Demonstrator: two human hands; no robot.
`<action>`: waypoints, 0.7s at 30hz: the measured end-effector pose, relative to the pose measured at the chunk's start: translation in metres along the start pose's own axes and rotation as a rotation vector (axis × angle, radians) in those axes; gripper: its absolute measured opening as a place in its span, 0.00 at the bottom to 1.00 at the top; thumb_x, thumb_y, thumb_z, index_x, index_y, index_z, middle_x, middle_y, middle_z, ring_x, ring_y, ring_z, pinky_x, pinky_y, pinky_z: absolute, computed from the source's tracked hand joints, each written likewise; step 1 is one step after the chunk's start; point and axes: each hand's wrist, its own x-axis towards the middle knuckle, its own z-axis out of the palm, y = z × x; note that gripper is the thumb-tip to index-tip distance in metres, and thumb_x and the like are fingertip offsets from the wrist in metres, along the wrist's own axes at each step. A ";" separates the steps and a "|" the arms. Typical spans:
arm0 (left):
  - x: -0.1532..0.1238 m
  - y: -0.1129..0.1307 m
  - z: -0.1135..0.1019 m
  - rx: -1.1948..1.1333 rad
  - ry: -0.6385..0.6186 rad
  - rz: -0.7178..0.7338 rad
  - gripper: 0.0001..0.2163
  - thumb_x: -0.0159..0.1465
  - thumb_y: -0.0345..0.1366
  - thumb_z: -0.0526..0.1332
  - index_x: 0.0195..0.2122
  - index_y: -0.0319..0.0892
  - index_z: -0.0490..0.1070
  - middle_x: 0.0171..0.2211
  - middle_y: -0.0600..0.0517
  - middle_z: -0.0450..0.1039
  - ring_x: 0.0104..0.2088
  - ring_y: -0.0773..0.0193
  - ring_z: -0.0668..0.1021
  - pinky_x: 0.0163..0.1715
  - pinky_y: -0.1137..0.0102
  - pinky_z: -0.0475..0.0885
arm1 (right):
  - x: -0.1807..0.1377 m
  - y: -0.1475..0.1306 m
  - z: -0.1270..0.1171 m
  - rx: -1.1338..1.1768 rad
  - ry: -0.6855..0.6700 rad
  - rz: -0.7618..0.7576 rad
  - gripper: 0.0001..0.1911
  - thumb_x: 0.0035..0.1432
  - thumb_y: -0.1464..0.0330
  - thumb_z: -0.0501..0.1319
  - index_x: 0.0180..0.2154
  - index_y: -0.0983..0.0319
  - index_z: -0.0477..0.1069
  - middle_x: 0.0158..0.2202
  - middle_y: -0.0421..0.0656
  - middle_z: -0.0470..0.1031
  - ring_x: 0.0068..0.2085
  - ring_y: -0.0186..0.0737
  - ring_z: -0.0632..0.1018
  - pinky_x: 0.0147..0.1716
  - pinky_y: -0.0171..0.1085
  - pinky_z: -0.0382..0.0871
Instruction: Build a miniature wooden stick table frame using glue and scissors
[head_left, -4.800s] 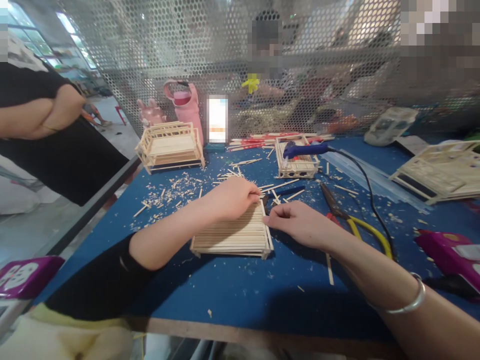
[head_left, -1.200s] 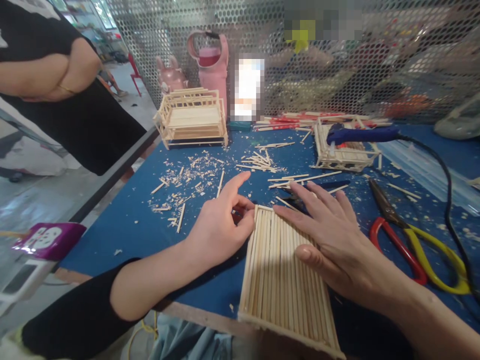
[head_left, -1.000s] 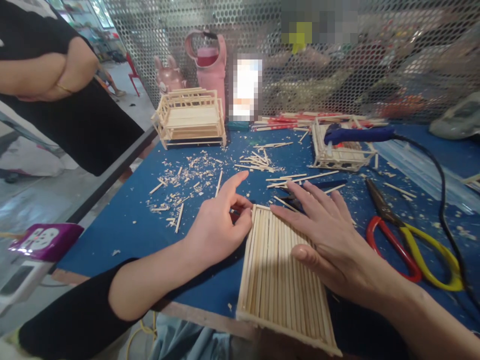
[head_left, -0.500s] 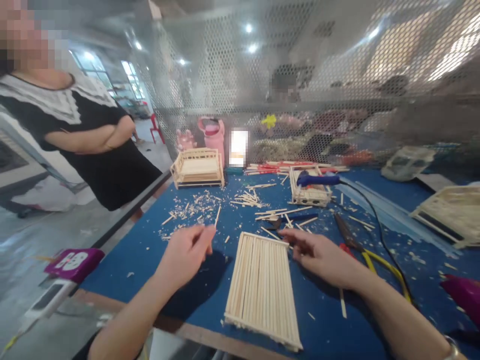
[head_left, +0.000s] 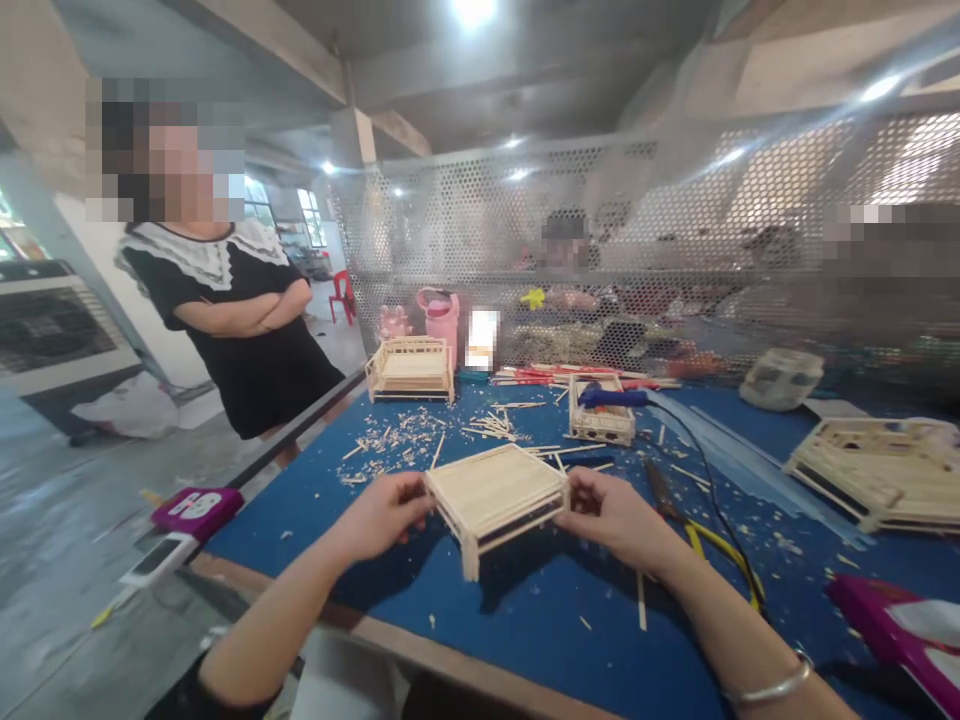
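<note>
Between my hands is a small stick-built bed frame (head_left: 495,490), its slatted top facing up and short legs showing at the near corner. My left hand (head_left: 386,512) pinches its left corner between thumb and fingers. On the opposite side, my right hand (head_left: 611,515) grips the right corner, fingers curled round the edge. The frame appears raised above the blue tabletop (head_left: 390,600), with a shadow below it. Loose thin wooden sticks (head_left: 491,425) and cut scraps lie behind it.
A finished-looking stick bench (head_left: 411,370) stands at the back left. A blue-handled corded tool (head_left: 615,397) rests on another stick frame (head_left: 600,425). Yellow-handled pliers (head_left: 697,530) lie right of my hand. A larger stick piece (head_left: 877,475) sits far right. A person (head_left: 247,310) stands left, arms folded.
The stick frame, earlier showing only its flat slatted top near my hands, is now turned and held at both sides. Both hands have closed on it. The camera view has tilted upward.
</note>
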 end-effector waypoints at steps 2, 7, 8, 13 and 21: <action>0.020 0.002 -0.007 -0.121 0.015 -0.003 0.09 0.52 0.39 0.62 0.30 0.38 0.71 0.20 0.56 0.66 0.21 0.68 0.68 0.17 0.77 0.61 | 0.000 -0.003 0.002 0.128 -0.003 0.028 0.11 0.46 0.63 0.60 0.30 0.60 0.60 0.22 0.35 0.67 0.24 0.32 0.69 0.24 0.32 0.62; 0.063 0.014 -0.009 -0.372 -0.018 0.009 0.10 0.47 0.33 0.67 0.31 0.38 0.73 0.24 0.54 0.73 0.24 0.69 0.72 0.23 0.77 0.65 | 0.003 -0.007 0.008 0.345 0.062 0.050 0.14 0.41 0.64 0.65 0.28 0.60 0.61 0.20 0.33 0.68 0.21 0.31 0.69 0.22 0.31 0.63; 0.069 0.015 -0.007 -0.443 -0.024 -0.001 0.11 0.45 0.31 0.67 0.31 0.38 0.73 0.25 0.53 0.74 0.25 0.69 0.73 0.24 0.76 0.66 | 0.004 -0.006 0.010 0.350 0.071 0.035 0.14 0.41 0.65 0.65 0.28 0.60 0.62 0.21 0.34 0.70 0.23 0.31 0.70 0.24 0.32 0.64; 0.088 0.008 -0.003 -0.794 -0.035 -0.046 0.12 0.48 0.31 0.65 0.35 0.38 0.71 0.28 0.52 0.75 0.26 0.68 0.75 0.26 0.76 0.68 | 0.012 0.000 0.016 0.327 0.088 0.000 0.13 0.43 0.64 0.64 0.33 0.60 0.66 0.32 0.42 0.77 0.35 0.42 0.77 0.37 0.39 0.69; 0.078 0.000 0.013 -0.990 -0.065 -0.074 0.22 0.50 0.44 0.66 0.44 0.43 0.64 0.45 0.48 0.73 0.38 0.59 0.78 0.34 0.70 0.71 | 0.021 0.028 0.035 0.181 0.157 -0.014 0.09 0.48 0.61 0.61 0.30 0.59 0.65 0.27 0.40 0.74 0.29 0.39 0.75 0.29 0.34 0.67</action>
